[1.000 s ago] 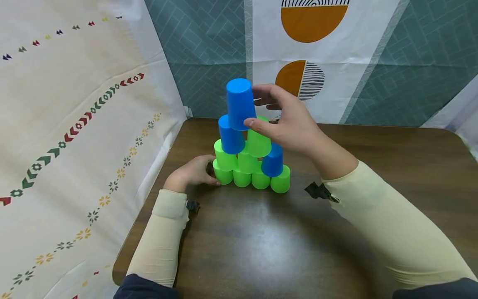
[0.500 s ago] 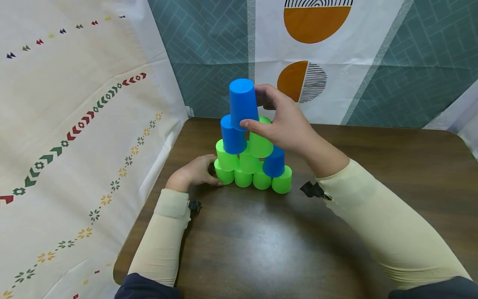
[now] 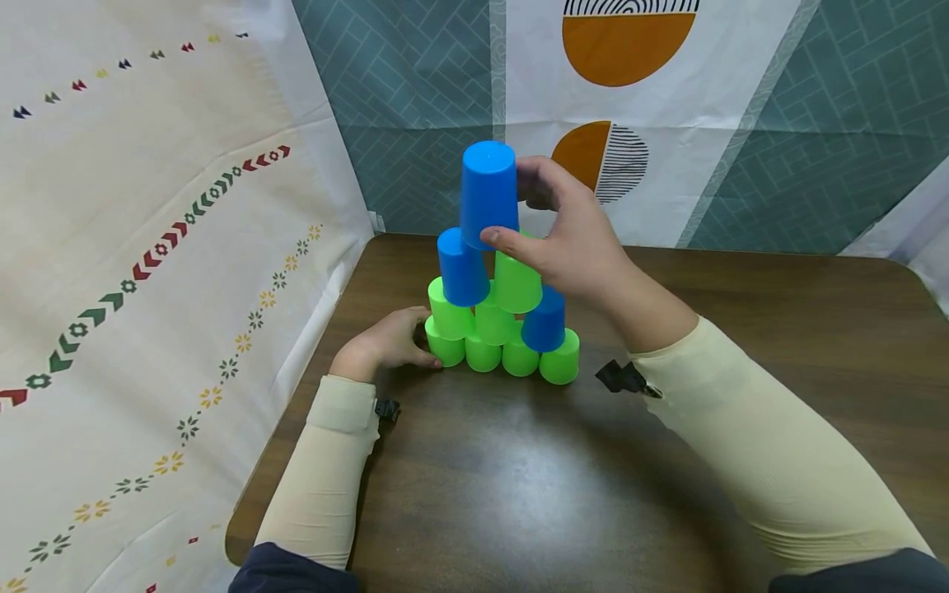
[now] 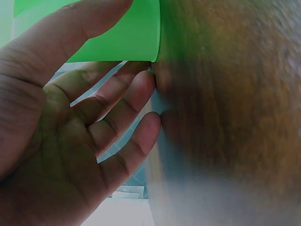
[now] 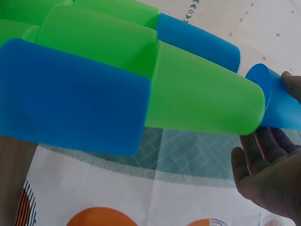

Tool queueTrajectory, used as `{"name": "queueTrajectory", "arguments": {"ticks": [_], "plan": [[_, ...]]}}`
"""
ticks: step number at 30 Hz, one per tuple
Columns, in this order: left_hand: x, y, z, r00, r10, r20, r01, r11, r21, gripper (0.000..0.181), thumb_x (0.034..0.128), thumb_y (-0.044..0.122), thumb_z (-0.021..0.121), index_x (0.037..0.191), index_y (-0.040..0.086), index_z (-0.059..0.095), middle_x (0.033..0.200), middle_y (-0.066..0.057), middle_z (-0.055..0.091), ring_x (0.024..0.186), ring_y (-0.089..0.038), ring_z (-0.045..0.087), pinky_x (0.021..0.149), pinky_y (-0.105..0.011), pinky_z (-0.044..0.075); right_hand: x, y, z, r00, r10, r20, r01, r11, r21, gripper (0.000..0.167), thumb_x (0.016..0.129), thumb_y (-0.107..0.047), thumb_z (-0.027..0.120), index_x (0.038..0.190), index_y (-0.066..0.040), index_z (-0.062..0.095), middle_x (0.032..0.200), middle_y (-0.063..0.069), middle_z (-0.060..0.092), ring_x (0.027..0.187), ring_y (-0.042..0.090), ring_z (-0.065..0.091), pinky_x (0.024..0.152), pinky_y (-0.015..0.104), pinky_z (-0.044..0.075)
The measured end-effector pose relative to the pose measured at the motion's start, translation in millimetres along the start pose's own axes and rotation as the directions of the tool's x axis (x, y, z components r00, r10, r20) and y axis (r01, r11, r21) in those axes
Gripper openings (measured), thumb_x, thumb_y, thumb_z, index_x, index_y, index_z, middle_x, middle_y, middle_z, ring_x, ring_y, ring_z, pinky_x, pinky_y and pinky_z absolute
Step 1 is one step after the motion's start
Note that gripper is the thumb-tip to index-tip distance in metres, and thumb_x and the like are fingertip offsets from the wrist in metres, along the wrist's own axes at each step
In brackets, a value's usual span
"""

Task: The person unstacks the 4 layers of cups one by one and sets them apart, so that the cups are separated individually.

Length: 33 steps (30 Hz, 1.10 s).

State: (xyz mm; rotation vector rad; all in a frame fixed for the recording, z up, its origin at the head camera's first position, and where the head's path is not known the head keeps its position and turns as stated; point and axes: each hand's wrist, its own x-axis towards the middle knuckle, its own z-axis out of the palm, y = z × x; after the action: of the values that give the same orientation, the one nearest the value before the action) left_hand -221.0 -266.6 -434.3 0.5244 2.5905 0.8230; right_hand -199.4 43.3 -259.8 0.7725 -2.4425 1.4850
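My right hand (image 3: pixel 582 239) grips an upside-down blue cup (image 3: pixel 489 189) at the top of a cup stack, thumb in front and fingers behind. In the right wrist view that cup (image 5: pixel 287 108) shows its open rim beside the base of a green cup (image 5: pixel 207 92). Under it stand a blue cup (image 3: pixel 463 268) and a green cup (image 3: pixel 519 284); lower are two green cups and a blue cup (image 3: pixel 544 321), over a bottom row of several green cups. Low at the left, my left hand (image 3: pixel 385 338) holds the end green cup (image 4: pixel 117 40) between thumb and fingers.
The stack stands on a brown wooden table (image 3: pixel 511 486) near its back edge. Behind hangs a teal and white patterned cloth (image 3: pixel 415 123); a white patterned cloth (image 3: pixel 148 329) runs along the left side.
My right hand has raised the top blue cup a little and shifted it slightly right, so its lower rim is higher over the two cups. The left hand has stayed at the bottom green cup.
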Motion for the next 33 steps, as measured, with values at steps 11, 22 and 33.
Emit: {"name": "queueTrajectory", "arguments": {"ticks": [11,22,33], "plan": [[-0.5,0.2,0.8,1.000,-0.013,-0.011,0.013,1.000,0.007,0.068,0.0780,0.022,0.096,0.137,0.013,0.063,0.130,-0.003,0.064,0.123,-0.025,0.055,0.111,-0.050,0.045,-16.6,7,-40,0.981,-0.082,-0.178,0.093,0.994,0.059,0.062,0.090,-0.014,0.084,0.145,-0.006,0.055,0.131,0.007,0.067,0.115,0.021,0.062,0.097,0.035,0.049],[0.3,0.9,1.6,1.000,-0.027,-0.011,0.027,1.000,0.016,0.070,0.0777,0.023,0.096,0.138,0.014,0.063,0.132,-0.002,0.064,0.127,-0.025,0.054,0.113,-0.050,0.043,-53.3,70,-89,0.957,0.139,-0.255,-0.161,0.984,-0.069,0.070,0.094,-0.022,0.081,0.155,-0.015,0.048,0.143,0.011,0.060,0.122,0.024,0.058,0.100,0.029,0.049],[-1.3,1.2,1.7,0.999,-0.033,-0.012,0.034,0.999,0.023,0.073,0.0788,0.026,0.095,0.142,0.013,0.061,0.136,-0.004,0.063,0.132,-0.027,0.053,0.114,-0.053,0.041,-100.3,163,-134,0.892,0.378,-0.247,-0.432,0.875,-0.218,0.073,0.095,-0.041,0.078,0.151,-0.006,0.048,0.136,0.021,0.059,0.115,0.033,0.058,0.089,0.027,0.050]]}}
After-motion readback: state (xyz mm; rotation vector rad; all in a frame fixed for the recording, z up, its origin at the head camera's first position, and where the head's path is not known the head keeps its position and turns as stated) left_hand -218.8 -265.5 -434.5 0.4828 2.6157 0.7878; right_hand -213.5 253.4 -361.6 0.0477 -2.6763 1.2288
